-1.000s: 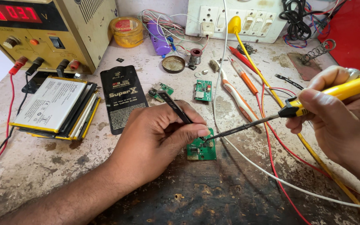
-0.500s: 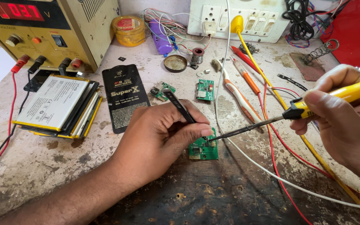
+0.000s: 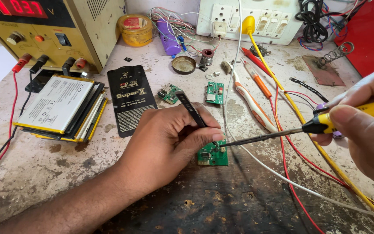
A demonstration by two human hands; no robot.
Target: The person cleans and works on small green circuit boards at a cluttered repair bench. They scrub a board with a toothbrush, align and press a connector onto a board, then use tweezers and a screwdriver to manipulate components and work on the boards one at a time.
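A small green circuit board point(image 3: 213, 155) lies on the worn workbench near the middle. My left hand point(image 3: 169, 143) rests just left of it and pinches black tweezers point(image 3: 191, 109), whose tips reach down onto the board. My right hand point(image 3: 364, 125) comes in from the right edge and grips a yellow-handled soldering iron point(image 3: 347, 117). Its dark metal tip touches the top of the board beside the tweezer tips.
A yellow bench power supply point(image 3: 53, 30) with red and black leads stands at the back left, a stack of flat phone batteries point(image 3: 59, 108) and a black packet point(image 3: 130, 97) in front. Two more green boards point(image 3: 215, 92), screwdrivers point(image 3: 249, 102), wires, a wall socket panel point(image 3: 247, 17) lie behind.
Both hands stay at the board. The iron's tip has shifted slightly along the board's top edge; the tweezers hold their place.
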